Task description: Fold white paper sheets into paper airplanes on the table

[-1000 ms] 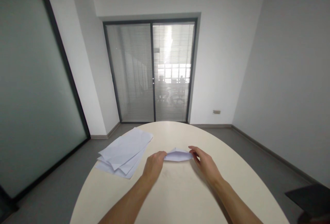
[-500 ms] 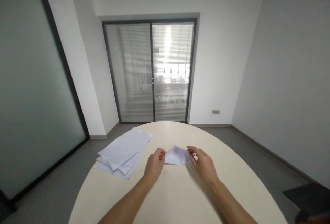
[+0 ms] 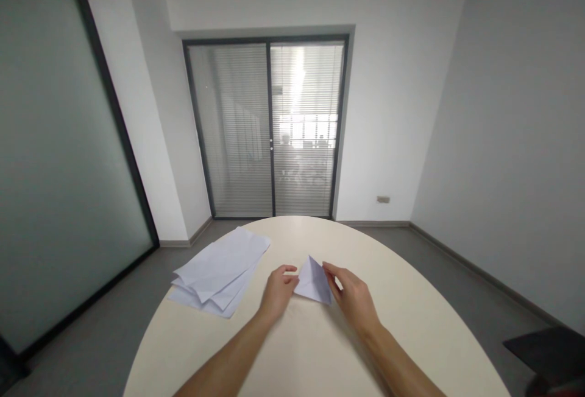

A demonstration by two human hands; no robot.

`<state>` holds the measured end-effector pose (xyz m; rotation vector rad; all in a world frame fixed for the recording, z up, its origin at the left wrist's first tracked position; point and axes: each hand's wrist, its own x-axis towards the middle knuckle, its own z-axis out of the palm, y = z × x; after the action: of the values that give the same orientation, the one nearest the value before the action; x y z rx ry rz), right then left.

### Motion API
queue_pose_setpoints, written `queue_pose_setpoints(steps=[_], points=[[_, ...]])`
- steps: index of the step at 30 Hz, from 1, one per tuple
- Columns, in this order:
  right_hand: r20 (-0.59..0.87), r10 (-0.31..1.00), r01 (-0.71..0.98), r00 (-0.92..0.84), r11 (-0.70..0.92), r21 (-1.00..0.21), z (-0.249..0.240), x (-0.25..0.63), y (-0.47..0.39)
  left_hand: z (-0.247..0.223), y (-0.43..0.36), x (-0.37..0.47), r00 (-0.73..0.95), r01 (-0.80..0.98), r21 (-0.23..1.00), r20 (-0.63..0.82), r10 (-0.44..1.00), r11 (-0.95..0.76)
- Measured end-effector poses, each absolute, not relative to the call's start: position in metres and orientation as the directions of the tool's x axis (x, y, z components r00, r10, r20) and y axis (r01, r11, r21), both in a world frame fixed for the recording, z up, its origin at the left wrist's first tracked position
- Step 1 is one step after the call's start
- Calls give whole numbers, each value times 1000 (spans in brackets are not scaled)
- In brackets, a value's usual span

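A small folded white paper (image 3: 312, 281) is between my two hands over the round cream table (image 3: 292, 348), its peak pointing away from me. My right hand (image 3: 350, 292) pinches the paper's right edge between thumb and fingers. At the left corner of the paper is my left hand (image 3: 278, 290), thumb and index finger a little apart, with the fingertips at the paper's edge. A stack of loose white sheets (image 3: 223, 266) lies to the left of my left hand, its sheets fanned unevenly.
Beyond the table stands a glass door with blinds (image 3: 228, 141). A frosted glass panel (image 3: 59, 159) is on the left. On the floor side at the lower right a dark flat object (image 3: 548, 348) shows, partly cut off.
The right side of the small paper has folded inward, and its lower right corner now points toward me. My right hand has moved left, and my left hand's fingers have parted somewhat.
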<state>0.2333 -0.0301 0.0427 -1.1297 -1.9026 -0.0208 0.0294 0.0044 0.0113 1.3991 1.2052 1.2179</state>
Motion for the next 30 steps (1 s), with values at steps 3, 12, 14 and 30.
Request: queue_pose_setpoints(steps=[3,12,14,30], points=[[652,717,681,-247,607,-410,39,224,-33,10,3,32,41,94,988,122,992,-126],[519,733,592,-439,671,-446,28,209,-36,12,4,37,20,-131,991,-2,1000,4],[495,748,582,-442,659,-476,25,210,-36,14,5,38,3,-147,988,-42,999,42],[543,799,680,-259,550,-485,19,227,-22,14,3,32,32,-94,994,68,997,-64]])
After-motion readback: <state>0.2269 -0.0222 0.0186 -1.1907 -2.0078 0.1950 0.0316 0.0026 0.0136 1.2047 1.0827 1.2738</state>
